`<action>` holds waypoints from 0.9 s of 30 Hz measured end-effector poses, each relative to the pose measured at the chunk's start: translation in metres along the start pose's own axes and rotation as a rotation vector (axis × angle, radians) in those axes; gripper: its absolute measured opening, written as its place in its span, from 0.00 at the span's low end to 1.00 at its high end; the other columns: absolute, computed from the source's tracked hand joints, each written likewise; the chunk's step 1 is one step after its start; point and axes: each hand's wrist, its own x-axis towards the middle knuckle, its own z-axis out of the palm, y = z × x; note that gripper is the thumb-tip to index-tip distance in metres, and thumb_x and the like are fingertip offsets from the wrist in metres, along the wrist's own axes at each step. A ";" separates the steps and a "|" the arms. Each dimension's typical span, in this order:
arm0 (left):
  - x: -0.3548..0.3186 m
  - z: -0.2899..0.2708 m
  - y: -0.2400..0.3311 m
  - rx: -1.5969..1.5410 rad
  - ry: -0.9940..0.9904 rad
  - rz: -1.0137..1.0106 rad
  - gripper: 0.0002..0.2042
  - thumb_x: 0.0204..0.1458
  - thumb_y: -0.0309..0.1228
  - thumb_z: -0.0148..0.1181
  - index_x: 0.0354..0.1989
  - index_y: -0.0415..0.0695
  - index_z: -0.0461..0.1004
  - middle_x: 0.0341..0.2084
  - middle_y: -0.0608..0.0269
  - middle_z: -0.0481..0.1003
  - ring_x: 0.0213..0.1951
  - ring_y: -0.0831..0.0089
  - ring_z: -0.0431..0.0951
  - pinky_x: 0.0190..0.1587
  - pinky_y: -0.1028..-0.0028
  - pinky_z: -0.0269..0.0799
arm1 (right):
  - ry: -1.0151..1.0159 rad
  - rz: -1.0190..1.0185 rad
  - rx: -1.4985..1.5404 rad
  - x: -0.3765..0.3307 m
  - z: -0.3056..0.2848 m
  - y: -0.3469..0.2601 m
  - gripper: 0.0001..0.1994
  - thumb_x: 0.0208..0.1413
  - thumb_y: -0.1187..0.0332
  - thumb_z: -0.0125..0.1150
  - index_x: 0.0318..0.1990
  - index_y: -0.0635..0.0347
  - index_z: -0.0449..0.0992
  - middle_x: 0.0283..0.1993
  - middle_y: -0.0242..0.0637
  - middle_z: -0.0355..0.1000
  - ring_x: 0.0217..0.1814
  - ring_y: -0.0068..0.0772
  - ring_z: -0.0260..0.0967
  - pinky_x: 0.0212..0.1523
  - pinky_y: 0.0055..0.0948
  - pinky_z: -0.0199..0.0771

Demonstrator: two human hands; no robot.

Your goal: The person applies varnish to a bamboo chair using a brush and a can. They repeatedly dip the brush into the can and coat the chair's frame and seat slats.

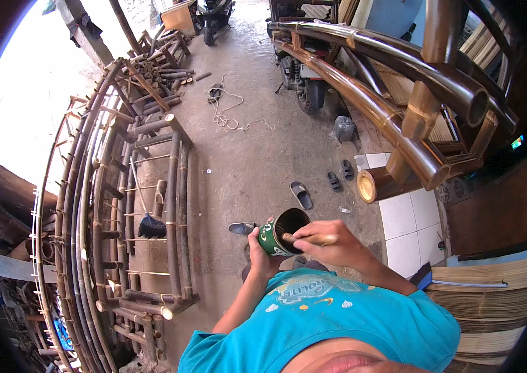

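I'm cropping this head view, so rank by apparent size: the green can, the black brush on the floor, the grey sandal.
Largest to smallest:
1. Green can, held in the left hand; it sits nearest the camera, which enlarges it.
2. Black brush and grey sandal look much alike, so unranked.

A grey concrete floor (251,155) is seen, lit by strong daylight from the upper left. Curved bamboo frames (89,205) are laid along the left, dark varnished bamboo furniture (394,93) at the upper right. White tiles (406,230), scattered sandals (301,195), a coiled rope (223,112) and parked motorbikes (213,12) are visible.
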 end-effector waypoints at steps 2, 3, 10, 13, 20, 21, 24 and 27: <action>0.013 -0.001 0.017 0.020 0.050 -0.023 0.35 0.59 0.64 0.34 0.61 0.51 0.71 0.57 0.58 0.74 0.57 0.56 0.73 0.58 0.45 0.66 | 0.110 -0.003 -0.034 0.018 -0.008 -0.011 0.06 0.56 0.71 0.69 0.39 0.63 0.83 0.33 0.41 0.81 0.34 0.37 0.80 0.35 0.32 0.78; 0.019 -0.001 0.027 0.037 0.070 -0.037 0.35 0.58 0.64 0.34 0.60 0.51 0.72 0.57 0.58 0.74 0.57 0.56 0.73 0.58 0.46 0.65 | 0.172 -0.005 -0.054 0.029 -0.012 -0.013 0.05 0.57 0.72 0.69 0.38 0.63 0.84 0.33 0.41 0.81 0.33 0.35 0.80 0.34 0.31 0.77; 0.057 -0.034 0.119 0.079 0.047 -0.062 0.36 0.60 0.64 0.32 0.62 0.50 0.71 0.59 0.56 0.73 0.60 0.55 0.71 0.60 0.43 0.64 | 0.232 0.258 0.320 0.101 0.032 -0.002 0.06 0.60 0.71 0.67 0.40 0.65 0.83 0.33 0.39 0.80 0.33 0.26 0.79 0.32 0.26 0.77; 0.070 -0.041 0.162 0.068 -0.070 -0.082 0.36 0.60 0.63 0.32 0.65 0.52 0.70 0.61 0.57 0.72 0.62 0.54 0.71 0.61 0.41 0.65 | 0.281 0.185 0.093 0.136 0.054 0.009 0.07 0.62 0.69 0.66 0.41 0.65 0.83 0.34 0.38 0.80 0.33 0.25 0.79 0.31 0.24 0.79; 0.098 -0.051 0.234 0.182 -0.087 -0.091 0.33 0.61 0.61 0.36 0.69 0.57 0.65 0.62 0.59 0.72 0.61 0.53 0.73 0.59 0.40 0.68 | 0.303 0.119 -0.125 0.197 0.075 0.008 0.08 0.63 0.68 0.66 0.41 0.63 0.83 0.35 0.37 0.80 0.32 0.23 0.78 0.32 0.23 0.78; 0.103 -0.049 0.239 0.193 -0.073 -0.101 0.33 0.61 0.61 0.36 0.69 0.57 0.65 0.62 0.59 0.72 0.60 0.52 0.73 0.59 0.40 0.68 | 0.323 0.215 0.057 0.202 0.075 0.010 0.08 0.63 0.67 0.66 0.41 0.64 0.83 0.35 0.37 0.80 0.32 0.23 0.78 0.32 0.23 0.78; 0.120 -0.052 0.254 0.182 -0.089 -0.163 0.34 0.63 0.60 0.31 0.71 0.57 0.61 0.61 0.62 0.72 0.57 0.55 0.75 0.54 0.43 0.71 | 0.361 0.316 0.224 0.220 0.075 0.021 0.10 0.64 0.65 0.65 0.41 0.65 0.82 0.35 0.36 0.80 0.33 0.22 0.78 0.32 0.23 0.79; 0.149 -0.050 0.264 0.181 -0.077 -0.191 0.33 0.62 0.61 0.30 0.66 0.55 0.67 0.57 0.61 0.75 0.54 0.55 0.77 0.50 0.47 0.72 | 0.369 0.224 0.049 0.243 0.069 0.040 0.13 0.67 0.61 0.62 0.43 0.65 0.81 0.35 0.34 0.79 0.33 0.21 0.78 0.32 0.21 0.80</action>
